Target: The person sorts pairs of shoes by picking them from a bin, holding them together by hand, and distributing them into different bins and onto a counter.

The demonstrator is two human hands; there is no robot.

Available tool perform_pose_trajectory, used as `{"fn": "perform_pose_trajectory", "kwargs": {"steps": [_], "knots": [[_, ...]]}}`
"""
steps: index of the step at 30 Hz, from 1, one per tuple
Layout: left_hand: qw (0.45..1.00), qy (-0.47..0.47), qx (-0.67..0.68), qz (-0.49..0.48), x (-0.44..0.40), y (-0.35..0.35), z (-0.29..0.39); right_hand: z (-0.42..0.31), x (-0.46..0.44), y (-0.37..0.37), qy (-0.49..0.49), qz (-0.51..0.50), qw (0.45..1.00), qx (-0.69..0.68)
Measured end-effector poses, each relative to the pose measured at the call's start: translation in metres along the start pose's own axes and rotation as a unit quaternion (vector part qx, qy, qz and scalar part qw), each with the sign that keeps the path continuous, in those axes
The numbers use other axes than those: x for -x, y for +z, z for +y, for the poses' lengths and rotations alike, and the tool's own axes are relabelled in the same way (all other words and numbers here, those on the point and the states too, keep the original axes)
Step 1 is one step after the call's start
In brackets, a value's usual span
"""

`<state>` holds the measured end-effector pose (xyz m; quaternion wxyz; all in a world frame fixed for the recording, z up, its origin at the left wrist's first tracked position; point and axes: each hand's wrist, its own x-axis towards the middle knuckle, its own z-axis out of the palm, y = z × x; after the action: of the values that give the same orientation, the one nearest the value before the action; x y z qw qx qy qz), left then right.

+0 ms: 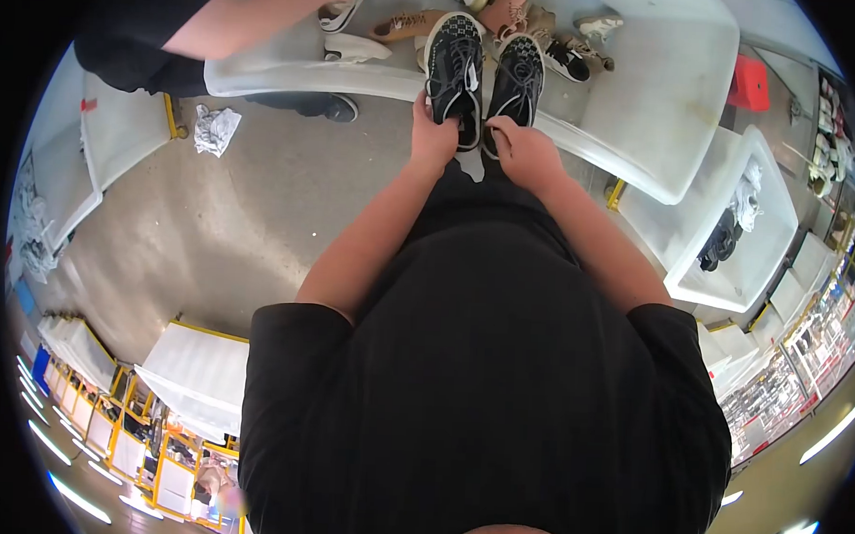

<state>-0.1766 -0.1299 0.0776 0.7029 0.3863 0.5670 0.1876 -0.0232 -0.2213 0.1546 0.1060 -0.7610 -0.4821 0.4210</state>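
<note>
white bin [664,106] cut off above; left hand [435,135], right hand [526,154] each gripping black shoe [453,70], hold partly hidden.

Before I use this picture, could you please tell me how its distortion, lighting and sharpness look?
Head view: strong fisheye distortion with black edges; ceiling lights glare near the lower corners; light and shadow patches mark the floor; the black shoes look fairly sharp, distant clutter hard to make out.
</note>
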Motion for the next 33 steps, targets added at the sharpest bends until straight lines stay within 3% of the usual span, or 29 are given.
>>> {"fn": "perform_pose_trajectory", "kwargs": {"steps": [2, 3, 5, 6, 7, 8, 10, 12, 15, 16, 18, 20, 22, 23, 24, 25, 26, 27, 28, 30, 32, 33], "knots": [[0.999, -0.034, 0.025, 0.006, -0.006, -0.002, -0.007, 0.017, 0.001, 0.007, -0.056, 0.167, 0.984, -0.015], [0.998, -0.028, 0.064, 0.009, -0.007, -0.003, -0.008, 0.018, 0.001, 0.005, -0.058, 0.169, 0.984, -0.015], [0.995, -0.018, 0.101, 0.013, -0.01, -0.013, -0.01, 0.019, -0.003, 0.004, 0.023, 0.327, 0.944, 0.019], [0.986, -0.061, 0.154, -0.009, -0.01, -0.026, -0.006, 0.025, -0.006, 0.008, 0.02, 0.331, 0.943, 0.017], [0.973, -0.103, 0.206, -0.033, -0.011, -0.035, 0.0, 0.041, -0.012, 0.014, 0.108, 0.326, 0.938, -0.042], [0.973, -0.099, 0.204, -0.034, -0.008, -0.043, 0.008, 0.058, -0.018, 0.019, 0.195, 0.316, 0.923, -0.102], [0.941, -0.114, 0.305, -0.097, 0.008, -0.058, 0.037, 0.065, -0.023, 0.003, 0.234, 0.25, 0.929, -0.139], [0.933, -0.127, 0.32, -0.106, 0.029, -0.076, 0.07, 0.06, -0.026, -0.018, 0.335, 0.011, 0.868, -0.366], [0.841, -0.124, 0.466, -0.246, 0.054, -0.097, 0.116, 0.076, -0.038, -0.01, 0.325, -0.049, 0.836, -0.44], [0.843, -0.11, 0.467, -0.244, 0.062, -0.102, 0.129, 0.072, -0.041, -0.009, 0.328, -0.084, 0.812, -0.475], [0.84, -0.051, 0.467, -0.274, 0.078, -0.107, 0.153, 0.063, -0.04, -0.009, 0.294, -0.1, 0.799, -0.515], [0.858, -0.041, 0.46, -0.223, 0.102, -0.111, 0.181, 0.034, -0.025, -0.017, 0.262, -0.119, 0.782, -0.552], [0.86, 0.035, 0.462, -0.215, 0.115, -0.123, 0.19, -0.018, 0.005, -0.048, 0.12, -0.117, 0.756, -0.633], [0.875, 0.049, 0.448, -0.177, 0.125, -0.127, 0.2, -0.031, 0.014, -0.059, 0.114, -0.123, 0.759, -0.629], [0.874, 0.056, 0.451, -0.172, 0.134, -0.128, 0.211, -0.038, 0.022, -0.068, -0.081, -0.051, 0.941, -0.325], [0.883, 0.105, 0.43, -0.156, 0.142, -0.13, 0.222, -0.056, 0.029, -0.079, -0.181, -0.028, 0.972, -0.146], [0.89, 0.152, 0.407, -0.138, 0.15, -0.133, 0.23, -0.074, 0.036, -0.09, -0.27, 0.029, 0.962, 0.032], [0.885, 0.17, 0.413, -0.133, 0.153, -0.137, 0.235, -0.108, 0.043, -0.102, -0.197, -0.01, 0.916, -0.35], [0.883, 0.176, 0.415, -0.129, 0.156, -0.141, 0.238, -0.139, 0.049, -0.113, -0.091, -0.051, 0.729, -0.677], [0.867, 0.255, 0.4, -0.151, 0.162, -0.148, 0.243, -0.184, 0.058, -0.131, -0.102, -0.008, 0.764, -0.636], [0.857, 0.278, 0.406, -0.154, 0.176, -0.153, 0.25, -0.206, 0.059, -0.132, -0.112, 0.035, 0.797, -0.592], [0.85, 0.316, 0.394, -0.147, 0.181, -0.152, 0.253, -0.214, 0.054, -0.131, -0.155, 0.065, 0.822, -0.545]]}}
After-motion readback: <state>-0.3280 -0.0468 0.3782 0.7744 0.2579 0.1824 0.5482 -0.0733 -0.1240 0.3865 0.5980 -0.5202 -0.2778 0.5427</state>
